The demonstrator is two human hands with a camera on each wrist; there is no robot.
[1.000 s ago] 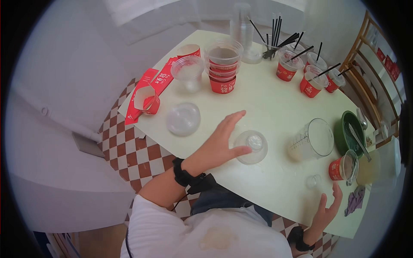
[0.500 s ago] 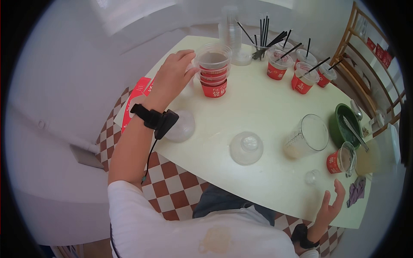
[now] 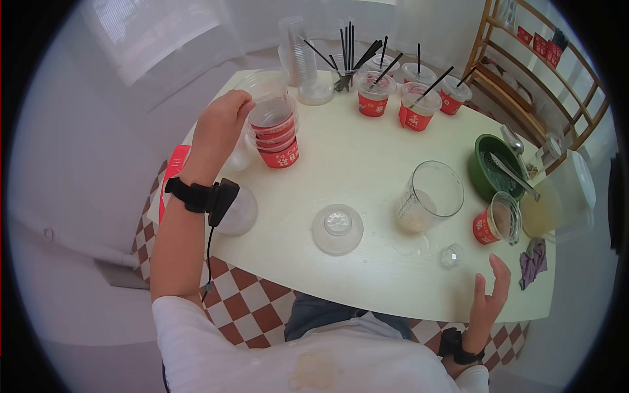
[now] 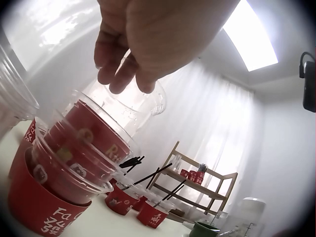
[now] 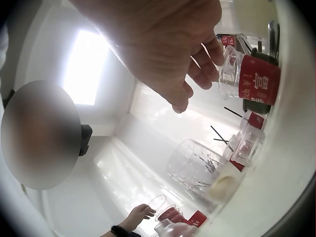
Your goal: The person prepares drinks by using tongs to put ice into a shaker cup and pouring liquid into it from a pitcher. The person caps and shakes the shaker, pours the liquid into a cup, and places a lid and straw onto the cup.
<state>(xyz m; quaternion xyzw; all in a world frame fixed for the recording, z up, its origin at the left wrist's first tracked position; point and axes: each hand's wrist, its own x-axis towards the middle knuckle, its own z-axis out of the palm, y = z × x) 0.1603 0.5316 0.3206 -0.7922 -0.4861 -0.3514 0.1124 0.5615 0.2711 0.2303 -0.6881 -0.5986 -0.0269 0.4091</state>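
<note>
My left hand [image 3: 219, 131] pinches the rim of a clear plastic cup [image 4: 136, 101], tilted just above the stack of clear cups with red sleeves [image 3: 278, 154]. Another clear cup behind this hand is mostly hidden. Below the left wrist, a clear dome-shaped piece [image 3: 239, 213] lies partly covered. A clear dome lid [image 3: 337, 229] sits mid-table. My right hand [image 3: 488, 295] hovers at the near table edge with fingers loosely spread and nothing in them. Nearest it are a small clear plastic piece [image 3: 451, 255] and a filled red-sleeved cup [image 3: 495, 223].
A measuring jug [image 3: 429, 200] with pale liquid stands right of centre, a green bowl [image 3: 491, 167] with utensils beyond. Several lidded drinks [image 3: 419, 111] with black straws line the back, near a straw holder [image 3: 347, 78] and a tall cup stack [image 3: 298, 52]. A purple cloth [image 3: 534, 262] lies right.
My left hand has moved from mid-table to the cup stack at the back left and taken hold of a clear cup there. My right hand stays about where it was.
</note>
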